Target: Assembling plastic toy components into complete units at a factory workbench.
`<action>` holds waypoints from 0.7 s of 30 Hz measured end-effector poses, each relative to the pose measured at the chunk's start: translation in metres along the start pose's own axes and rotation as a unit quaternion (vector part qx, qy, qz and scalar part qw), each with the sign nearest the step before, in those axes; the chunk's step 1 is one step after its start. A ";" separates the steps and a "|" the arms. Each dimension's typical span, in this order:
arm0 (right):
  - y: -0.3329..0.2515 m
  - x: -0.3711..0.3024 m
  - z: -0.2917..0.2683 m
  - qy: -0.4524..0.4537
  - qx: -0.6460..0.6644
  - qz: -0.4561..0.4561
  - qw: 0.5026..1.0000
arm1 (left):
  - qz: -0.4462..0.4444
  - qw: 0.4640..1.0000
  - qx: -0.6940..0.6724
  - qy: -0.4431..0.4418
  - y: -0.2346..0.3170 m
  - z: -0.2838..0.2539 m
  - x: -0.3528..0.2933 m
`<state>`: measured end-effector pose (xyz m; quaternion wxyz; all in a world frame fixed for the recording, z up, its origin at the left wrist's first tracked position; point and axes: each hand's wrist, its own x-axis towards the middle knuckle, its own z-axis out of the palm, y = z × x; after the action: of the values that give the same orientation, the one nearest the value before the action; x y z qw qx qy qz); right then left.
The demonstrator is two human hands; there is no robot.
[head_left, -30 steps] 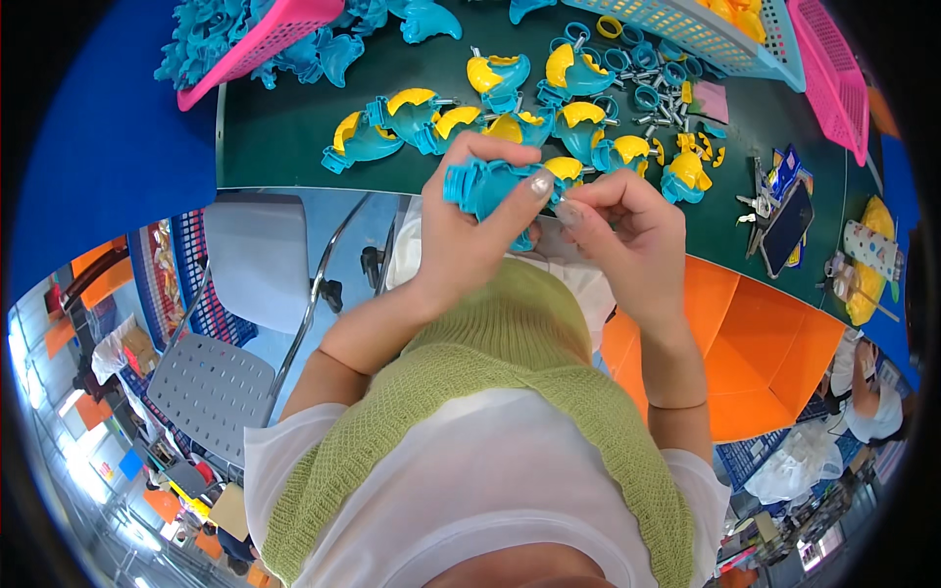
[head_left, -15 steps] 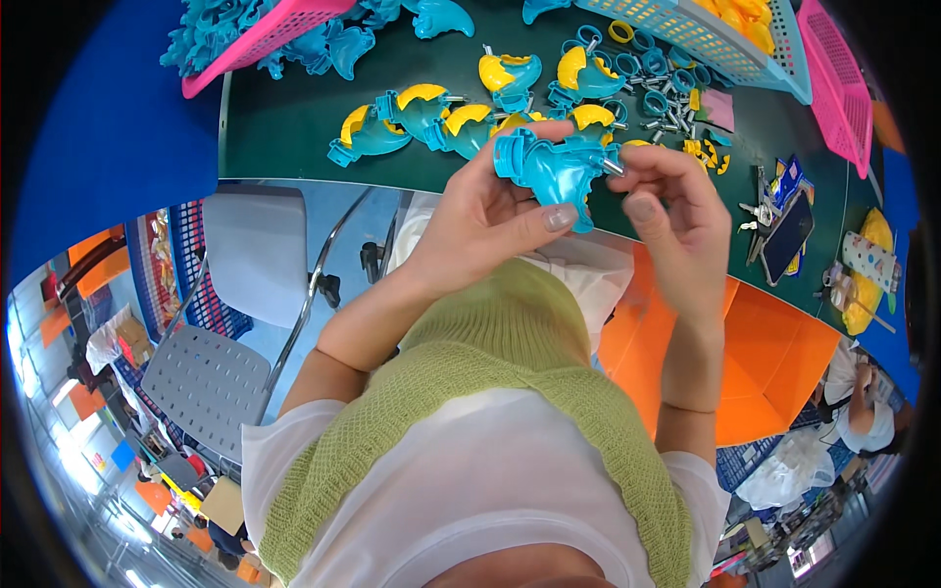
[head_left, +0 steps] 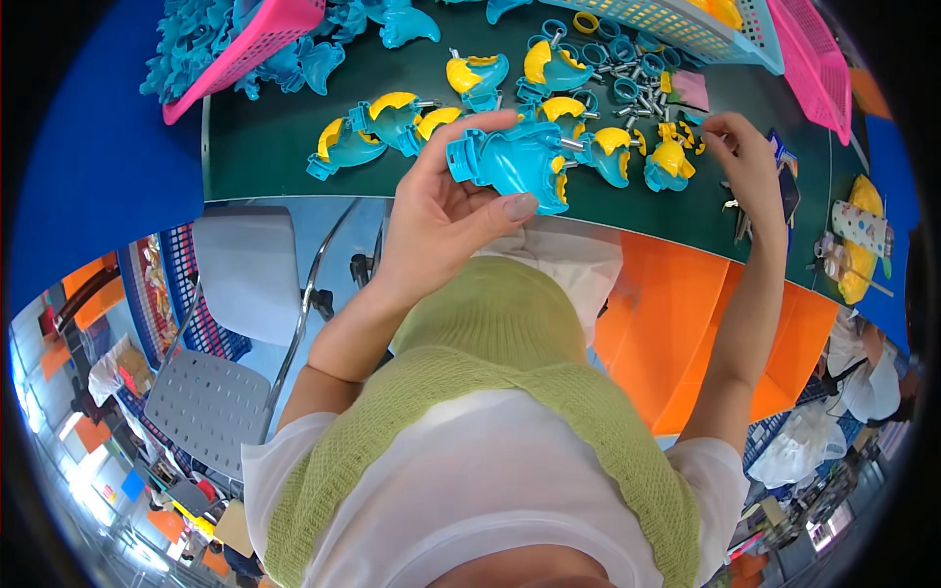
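Note:
My left hand (head_left: 431,211) grips a blue plastic shell (head_left: 515,162) above the table's near edge, fingers behind it and thumb along its lower side. A metal pin (head_left: 571,144) sticks out from the shell's right side, and some yellow shows at its lower right edge. My right hand (head_left: 750,167) is apart from it, over the table's right part, with thumb and forefinger spread and nothing visible between them. Close to its fingertips lie small yellow pieces (head_left: 670,130). Several blue shells fitted with yellow parts (head_left: 392,113) rest on the table behind the held one.
On the green table (head_left: 260,147) stand a pink basket (head_left: 245,59) by piled blue shells, a light blue basket (head_left: 676,34) and another pink basket (head_left: 818,69). Blue rings (head_left: 625,90) and metal pins lie behind. A phone (head_left: 789,191) is partly hidden by my right hand.
My right hand has left the pin end of the shell and moved right, toward the yellow pieces. My left hand still holds the shell. The whole view has shifted slightly.

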<state>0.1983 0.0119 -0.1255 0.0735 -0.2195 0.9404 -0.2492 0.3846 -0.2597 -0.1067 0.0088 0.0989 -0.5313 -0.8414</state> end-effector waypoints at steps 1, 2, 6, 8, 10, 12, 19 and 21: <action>0.002 0.003 0.003 -0.026 -0.041 0.005 0.999 | -0.001 1.000 0.007 0.009 0.000 0.001 -0.002; 0.004 0.006 0.008 -0.027 -0.039 0.002 0.999 | 0.001 1.000 0.009 0.012 -0.001 0.001 -0.003; 0.012 0.008 0.022 0.008 -0.025 -0.017 1.000 | 0.003 1.000 0.002 0.009 -0.003 0.002 -0.002; 0.014 0.009 0.026 0.013 -0.015 -0.032 0.999 | 0.010 1.000 0.004 0.006 -0.003 0.004 -0.001; 0.014 0.009 0.027 0.021 -0.022 -0.040 0.999 | -0.007 1.000 -0.013 -0.009 -0.002 0.005 -0.001; 0.010 0.011 0.028 0.029 -0.027 -0.050 0.998 | -0.002 1.000 -0.025 -0.011 -0.004 0.007 0.000; -0.026 0.001 0.002 0.045 0.105 0.042 0.993 | 0.017 0.998 -0.043 -0.044 -0.001 0.007 -0.001; -0.055 -0.007 0.001 0.121 0.239 -0.035 0.963 | 0.012 0.999 -0.034 -0.036 0.000 0.009 -0.003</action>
<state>0.2254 -0.0282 -0.0991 0.0007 -0.1969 0.8470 -0.4938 0.3861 -0.2518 -0.1023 0.0036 0.0619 -0.5036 -0.8617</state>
